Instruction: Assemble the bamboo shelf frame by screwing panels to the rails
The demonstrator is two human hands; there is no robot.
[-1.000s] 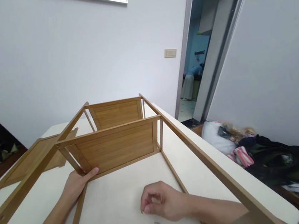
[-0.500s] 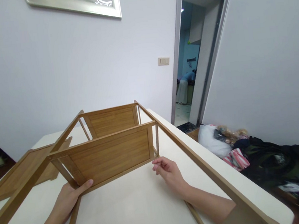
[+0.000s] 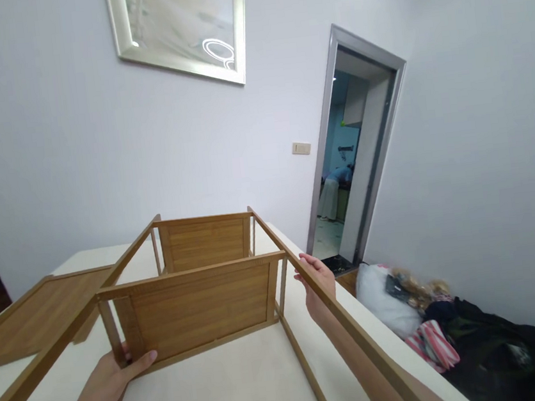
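Observation:
A wooden shelf frame [image 3: 371, 346] lies on its side on the white table, with a flat shelf panel [image 3: 203, 311] standing across its middle and another panel [image 3: 207, 239] at its far end. My left hand [image 3: 100, 384] is closed round the lower left corner of the middle panel, its thumb on the panel's near face. On the outer side of the frame's right rail is my right hand [image 3: 319, 284], close to where the middle panel meets that rail. Its fingers are bent together and partly behind the rail; anything small in them is hidden.
A loose wooden panel [image 3: 44, 316] lies on the table [image 3: 212, 393] at the left. Piled clothes and a white bag [image 3: 387, 299] are beyond the table's right edge. Past the doorway [image 3: 333, 231] a person bends over in another room.
My right hand, earlier pinching something tiny above the table inside the frame, has moved forward and out past the right rail. My left hand stays at the panel corner. The view has tilted up.

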